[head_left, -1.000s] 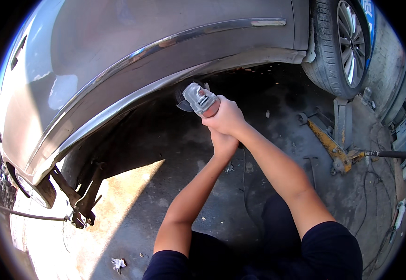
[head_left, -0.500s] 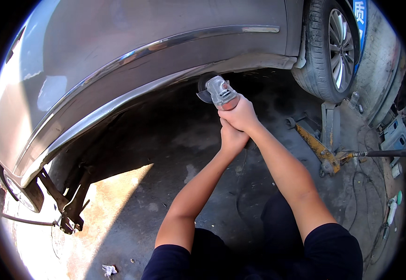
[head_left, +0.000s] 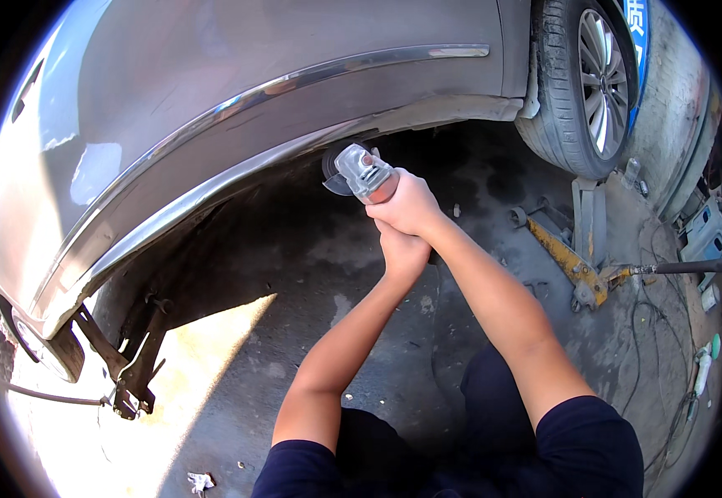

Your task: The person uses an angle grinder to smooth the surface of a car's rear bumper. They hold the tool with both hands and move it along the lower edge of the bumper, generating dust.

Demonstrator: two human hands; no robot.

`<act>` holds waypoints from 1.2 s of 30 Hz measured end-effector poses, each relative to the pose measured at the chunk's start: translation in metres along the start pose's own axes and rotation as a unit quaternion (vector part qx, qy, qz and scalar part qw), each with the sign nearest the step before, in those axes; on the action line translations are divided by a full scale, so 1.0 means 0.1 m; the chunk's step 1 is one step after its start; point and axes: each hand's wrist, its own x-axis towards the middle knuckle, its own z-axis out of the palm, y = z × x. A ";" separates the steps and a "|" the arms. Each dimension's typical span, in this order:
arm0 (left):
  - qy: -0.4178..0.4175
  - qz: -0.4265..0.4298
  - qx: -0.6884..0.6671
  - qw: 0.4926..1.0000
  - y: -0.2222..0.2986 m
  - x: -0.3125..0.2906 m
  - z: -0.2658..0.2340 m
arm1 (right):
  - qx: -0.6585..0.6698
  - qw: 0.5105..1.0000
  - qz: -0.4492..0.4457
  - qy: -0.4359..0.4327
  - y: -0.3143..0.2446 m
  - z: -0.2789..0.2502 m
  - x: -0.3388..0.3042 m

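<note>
Both my hands grip an angle grinder (head_left: 364, 173) with a grey head and a reddish body. My right hand (head_left: 411, 205) wraps round the body just behind the head. Lower down, my left hand (head_left: 403, 251) is closed round the rear of the grinder, touching my right hand. The grinder's disc (head_left: 340, 158) is close under the lower sill (head_left: 327, 135) of a raised grey-brown car (head_left: 311, 108); whether it touches the metal I cannot tell. A cord (head_left: 435, 332) runs down from the tool toward my legs.
A yellow floor jack (head_left: 562, 253) and a grey stand (head_left: 589, 220) are beneath the car's wheel (head_left: 572, 91) at right. A dark jack (head_left: 132, 365) stands under the left end. Cables (head_left: 655, 340) and a green-tipped tool (head_left: 704, 365) lie at right. Crumpled white scrap (head_left: 200, 481) lies bottom left.
The grinder and both hands have shifted left and slightly down along the sill. My grip looks the same. The view has moved slightly.
</note>
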 end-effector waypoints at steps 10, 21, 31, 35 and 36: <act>-0.011 0.058 0.025 0.998 -0.12 0.06 -0.05 | -0.034 0.999 -0.035 0.012 -0.10 0.05 -0.05; -0.022 0.051 -0.010 0.998 -0.14 0.03 0.02 | -0.003 0.998 -0.029 0.050 0.00 0.01 -0.05; 0.000 0.063 -0.001 0.998 -0.07 0.03 0.06 | 0.017 0.998 -0.038 0.038 0.05 -0.02 -0.04; -0.028 0.044 0.019 0.998 -0.08 0.08 -0.01 | -0.018 1.000 -0.013 0.012 -0.04 0.01 -0.01; -0.022 0.039 0.013 0.999 -0.07 0.06 -0.01 | -0.005 1.000 -0.017 0.023 -0.01 0.03 -0.02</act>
